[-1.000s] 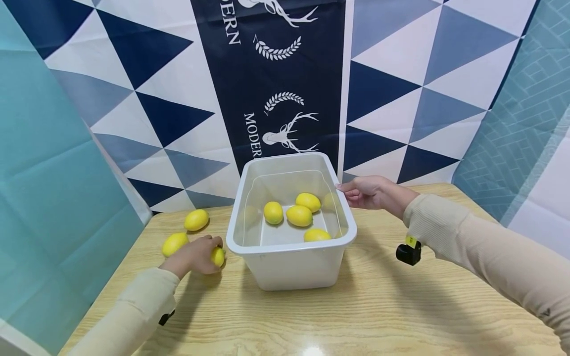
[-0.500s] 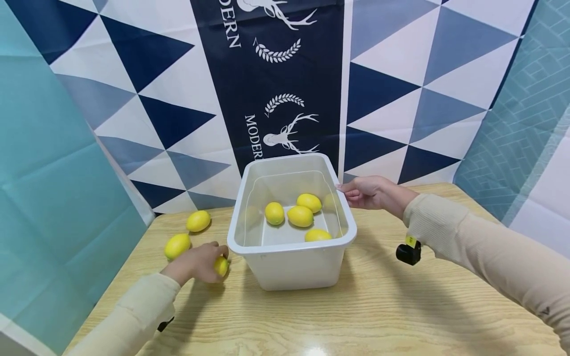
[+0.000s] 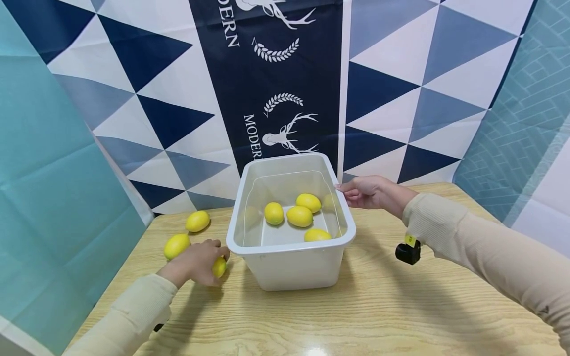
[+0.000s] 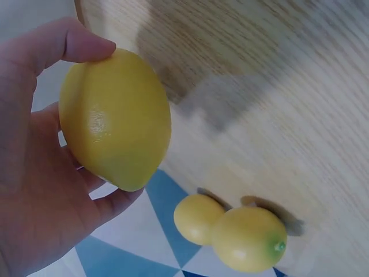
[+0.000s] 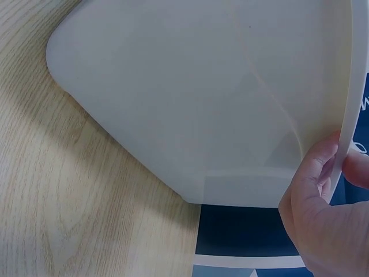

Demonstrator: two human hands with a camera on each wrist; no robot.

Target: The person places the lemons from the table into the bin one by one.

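My left hand (image 3: 200, 262), left of the white plastic bin (image 3: 296, 269), grips a yellow lemon (image 3: 219, 267). Up close in the left wrist view, the thumb lies over one side of that lemon (image 4: 115, 118) and the fingers curl behind it. At the bin's right side, my right hand (image 3: 366, 192) pinches the rim; the right wrist view has the thumb on one face of the rim (image 5: 349, 109) and the curled fingers on the other. Inside the bin lie several lemons, among them one at the left (image 3: 273, 213) and one near the front wall (image 3: 317, 235).
Two more lemons rest on the wooden table (image 3: 285, 321) beyond my left hand, one nearer (image 3: 176, 246) and one farther back (image 3: 198, 221). A patterned cloth backdrop (image 3: 285, 84) rises behind the bin. Teal panels (image 3: 53, 188) stand at the sides.
The left hand has shifted slightly right and toward me, with the lemon in its grip throughout. The right hand and the bin have stayed in place.
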